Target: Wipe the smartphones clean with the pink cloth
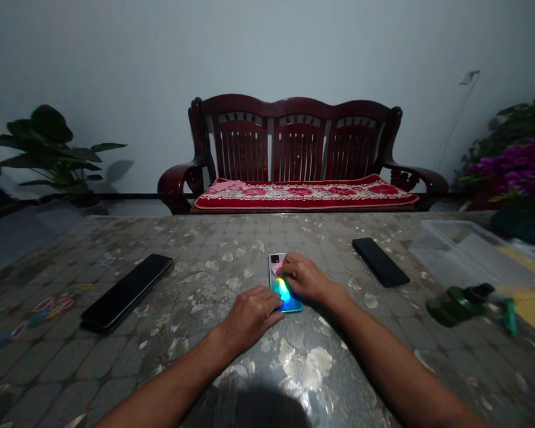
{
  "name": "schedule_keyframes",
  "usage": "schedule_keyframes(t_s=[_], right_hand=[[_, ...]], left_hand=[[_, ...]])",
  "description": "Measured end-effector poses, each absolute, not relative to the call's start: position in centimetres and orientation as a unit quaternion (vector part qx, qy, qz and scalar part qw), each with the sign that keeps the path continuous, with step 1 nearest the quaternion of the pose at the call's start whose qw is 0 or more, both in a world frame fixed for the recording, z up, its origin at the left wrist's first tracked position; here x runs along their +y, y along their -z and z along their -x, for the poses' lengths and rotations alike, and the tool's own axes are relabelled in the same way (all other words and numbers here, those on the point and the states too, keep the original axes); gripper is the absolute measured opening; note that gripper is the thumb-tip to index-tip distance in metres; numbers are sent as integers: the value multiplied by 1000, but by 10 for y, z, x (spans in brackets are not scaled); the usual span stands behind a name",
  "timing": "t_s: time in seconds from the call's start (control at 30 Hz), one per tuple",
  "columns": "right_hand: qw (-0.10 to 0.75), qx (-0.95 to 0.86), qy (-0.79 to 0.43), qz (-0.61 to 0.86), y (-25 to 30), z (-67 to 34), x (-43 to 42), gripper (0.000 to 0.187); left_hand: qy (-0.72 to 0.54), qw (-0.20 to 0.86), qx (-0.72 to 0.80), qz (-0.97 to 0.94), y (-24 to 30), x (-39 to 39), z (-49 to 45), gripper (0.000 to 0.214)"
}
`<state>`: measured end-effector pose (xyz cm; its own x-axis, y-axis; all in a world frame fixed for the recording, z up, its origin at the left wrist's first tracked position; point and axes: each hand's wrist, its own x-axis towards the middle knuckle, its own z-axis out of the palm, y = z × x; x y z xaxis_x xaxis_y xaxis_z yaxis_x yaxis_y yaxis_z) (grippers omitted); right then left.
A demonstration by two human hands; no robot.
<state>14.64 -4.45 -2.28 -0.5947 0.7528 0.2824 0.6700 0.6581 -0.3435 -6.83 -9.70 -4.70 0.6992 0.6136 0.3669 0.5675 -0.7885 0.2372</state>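
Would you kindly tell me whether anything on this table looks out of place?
Perhaps the green bottle at right, near the clear plastic box: it appears to lie on its side, though blur makes that uncertain. I see no spill.

1. Passable left of left hand (255, 310), over grey floral tabletop (209, 285), up to black rectangular device (127, 292).
2. Obstructed farther right by dark rectangular phone (380, 261), clear plastic box (446, 245), green translucent bottle (453, 305).
3. Passable straight ahead.

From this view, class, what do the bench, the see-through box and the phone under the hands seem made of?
Bench: probably varnished wood, dark red, with glossy highlights and slats.
Box: likely clear plastic; the table shows through.
Phone: a glossy, rainbow-sheened back, glass or plastic; the look leaves that open.
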Motion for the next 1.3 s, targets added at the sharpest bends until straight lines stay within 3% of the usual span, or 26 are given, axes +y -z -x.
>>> schedule_keyframes(t_s=[0.17, 0.43, 0.57, 0.63, 0.77, 0.87, 1.1, 1.3], right_hand=[[229, -826, -57, 513, 33, -149, -35, 18], [184, -904, -121, 367, 22, -144, -49, 26], [220, -859, -107, 451, 23, -149, -44, 24], [225, -835, -89, 495, 25, -152, -43, 22], [184, -844, -84, 497, 23, -151, -46, 20], [156, -859, -87, 479, 15, -150, -50, 20], [98, -877, -234, 407, -6, -160, -49, 27], [96, -859, -298, 405, -9, -170, -45, 16]], left_hand=[[-236, 46, 318, -917, 46, -97, 67, 9], [-222, 52, 326, -918, 41, -99, 66, 9], [-182, 116, 325, -921, 25, -84, 78, 12], [-171, 146, 336, -915, 13, -70, 84, 29], [-121, 154, 327, -924, -5, -35, 88, 88], [-53, 134, 305, -941, -8, -13, 81, 113], [77, 126, 239, -960, -11, 16, 55, 121], [135, 145, 160, -967, -15, 24, 28, 107]])
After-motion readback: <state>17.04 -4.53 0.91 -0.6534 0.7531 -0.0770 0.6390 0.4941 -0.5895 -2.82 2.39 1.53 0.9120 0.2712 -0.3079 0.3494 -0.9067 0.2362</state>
